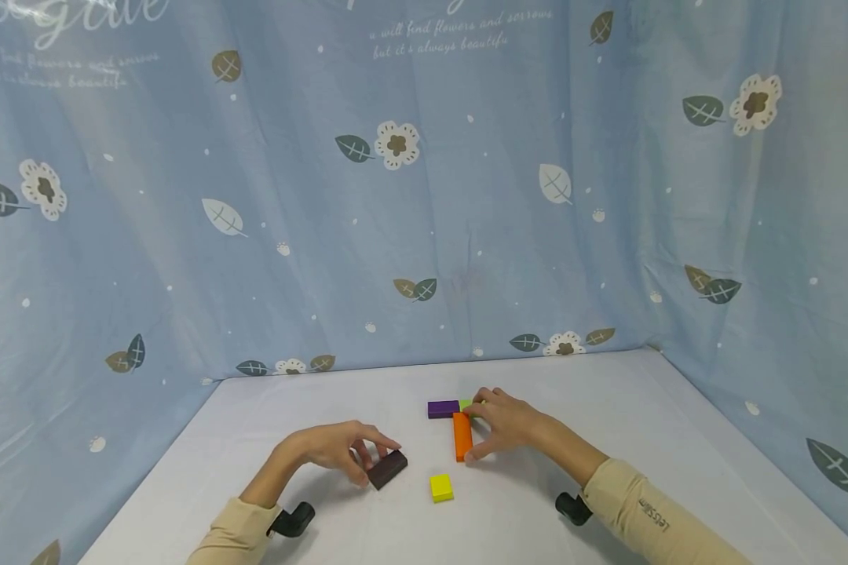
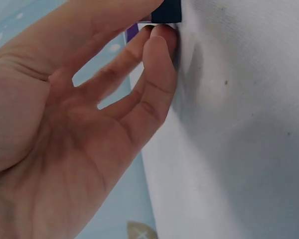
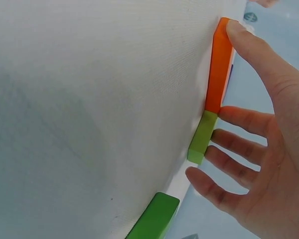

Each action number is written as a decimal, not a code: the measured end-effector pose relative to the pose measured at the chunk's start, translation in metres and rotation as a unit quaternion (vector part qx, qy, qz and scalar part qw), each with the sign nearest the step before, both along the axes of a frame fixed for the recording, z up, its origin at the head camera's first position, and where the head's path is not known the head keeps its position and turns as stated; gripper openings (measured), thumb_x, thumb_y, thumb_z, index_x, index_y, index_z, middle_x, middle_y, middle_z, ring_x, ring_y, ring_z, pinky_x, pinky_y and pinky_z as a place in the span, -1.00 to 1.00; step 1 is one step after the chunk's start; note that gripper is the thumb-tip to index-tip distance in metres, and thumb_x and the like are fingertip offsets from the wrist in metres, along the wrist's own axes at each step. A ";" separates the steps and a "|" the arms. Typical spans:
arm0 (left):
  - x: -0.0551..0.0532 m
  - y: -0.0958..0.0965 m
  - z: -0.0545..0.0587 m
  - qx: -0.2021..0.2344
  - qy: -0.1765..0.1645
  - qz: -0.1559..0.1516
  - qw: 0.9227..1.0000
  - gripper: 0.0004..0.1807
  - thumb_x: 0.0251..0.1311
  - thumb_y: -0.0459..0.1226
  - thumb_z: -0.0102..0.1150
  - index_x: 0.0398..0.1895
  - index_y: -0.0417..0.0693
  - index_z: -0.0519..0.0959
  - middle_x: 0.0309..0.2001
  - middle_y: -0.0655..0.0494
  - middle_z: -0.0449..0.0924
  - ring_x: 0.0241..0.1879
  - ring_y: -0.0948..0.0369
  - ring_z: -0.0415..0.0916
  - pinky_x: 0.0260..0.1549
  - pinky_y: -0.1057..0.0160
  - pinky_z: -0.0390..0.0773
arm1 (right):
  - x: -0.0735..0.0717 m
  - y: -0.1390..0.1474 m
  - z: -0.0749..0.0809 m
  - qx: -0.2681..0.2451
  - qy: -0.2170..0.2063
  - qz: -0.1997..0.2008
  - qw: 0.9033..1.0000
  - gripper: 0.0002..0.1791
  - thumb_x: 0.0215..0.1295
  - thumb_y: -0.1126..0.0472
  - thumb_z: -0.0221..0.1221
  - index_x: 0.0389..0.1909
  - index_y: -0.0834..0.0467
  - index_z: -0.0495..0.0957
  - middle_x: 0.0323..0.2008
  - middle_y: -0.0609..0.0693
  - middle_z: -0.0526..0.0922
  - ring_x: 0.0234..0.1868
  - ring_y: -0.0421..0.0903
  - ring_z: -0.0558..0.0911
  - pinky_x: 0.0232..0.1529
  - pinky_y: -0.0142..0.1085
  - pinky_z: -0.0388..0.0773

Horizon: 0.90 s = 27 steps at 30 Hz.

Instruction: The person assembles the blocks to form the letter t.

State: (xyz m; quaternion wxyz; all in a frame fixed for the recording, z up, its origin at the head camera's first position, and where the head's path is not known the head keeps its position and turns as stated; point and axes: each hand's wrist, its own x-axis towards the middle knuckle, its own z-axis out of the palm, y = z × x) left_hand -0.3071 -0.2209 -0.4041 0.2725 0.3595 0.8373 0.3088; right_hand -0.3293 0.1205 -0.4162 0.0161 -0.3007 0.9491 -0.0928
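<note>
My left hand [image 1: 341, 449] pinches a dark brown block [image 1: 388, 469] between thumb and fingertips, low over the white table; in the left wrist view only one end of this dark block [image 2: 169, 12] shows. My right hand [image 1: 507, 422] holds an orange block [image 1: 462, 438] lengthwise, thumb at its near end and index finger at its far end. Beyond the orange block lies a lime green block [image 3: 203, 137], end to end with it in the right wrist view, beside the other fingers. A purple block [image 1: 443, 410] touches this group on the left.
A small yellow block [image 1: 441, 488] lies nearer me, between both hands. The right wrist view also shows a dark green block [image 3: 154, 217], hidden from the head view. Behind the white table [image 1: 579, 502] hangs a blue patterned curtain [image 1: 466, 196].
</note>
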 end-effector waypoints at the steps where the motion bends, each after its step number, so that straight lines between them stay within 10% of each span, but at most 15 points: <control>1: 0.000 0.000 -0.001 -0.002 0.000 0.000 1.000 -0.27 0.02 -0.42 0.40 0.34 -0.02 0.44 0.15 -0.03 0.49 -0.10 0.25 0.62 -0.12 0.37 0.53 | 0.000 0.000 0.000 -0.001 0.000 0.000 1.000 -0.12 -0.13 -0.42 0.38 0.20 -0.01 0.56 0.10 -0.04 0.48 0.04 -0.06 0.43 0.02 -0.09 0.59; 27: -0.006 0.001 -0.014 0.001 0.048 -0.026 0.999 -0.26 0.01 -0.44 0.30 0.36 0.07 0.42 0.31 0.10 0.42 -0.10 0.34 0.54 -0.12 0.35 0.55 | 0.002 0.001 0.000 -0.007 -0.004 -0.003 1.000 -0.12 -0.12 -0.41 0.39 0.21 0.00 0.56 0.10 -0.05 0.48 0.04 -0.07 0.43 0.01 -0.07 0.59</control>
